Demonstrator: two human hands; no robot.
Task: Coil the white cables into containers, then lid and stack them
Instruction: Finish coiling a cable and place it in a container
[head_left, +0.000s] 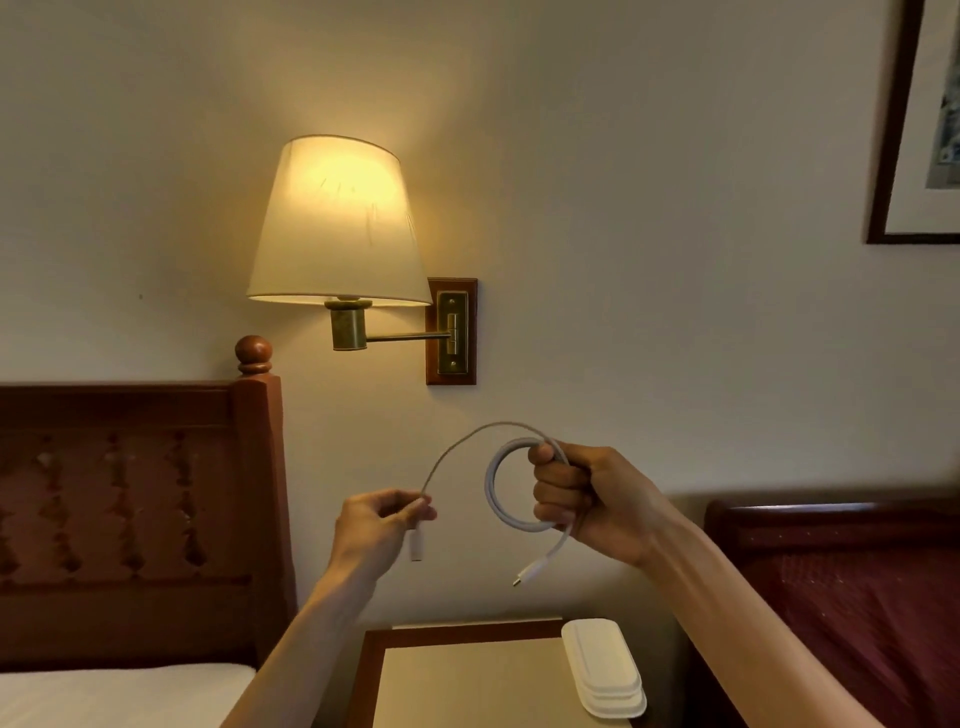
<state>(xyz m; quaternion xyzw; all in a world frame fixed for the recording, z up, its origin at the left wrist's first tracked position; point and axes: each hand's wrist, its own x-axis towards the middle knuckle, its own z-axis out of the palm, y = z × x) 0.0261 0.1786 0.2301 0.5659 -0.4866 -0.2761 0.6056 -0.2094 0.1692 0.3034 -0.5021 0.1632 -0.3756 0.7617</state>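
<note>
A white cable is held up in front of the wall, partly wound into a round coil. My right hand grips the coil on its right side, and one plug end dangles below that fist. From the top of the coil a loose arc of cable runs left and down to my left hand, which pinches it near the other plug, hanging just under the fingers. A stack of white lids or shallow containers lies on the right part of the nightstand below.
A lit wall lamp on a brass arm hangs above the hands. A wooden headboard and white bed stand at left, a dark red bed at right. A framed picture hangs top right.
</note>
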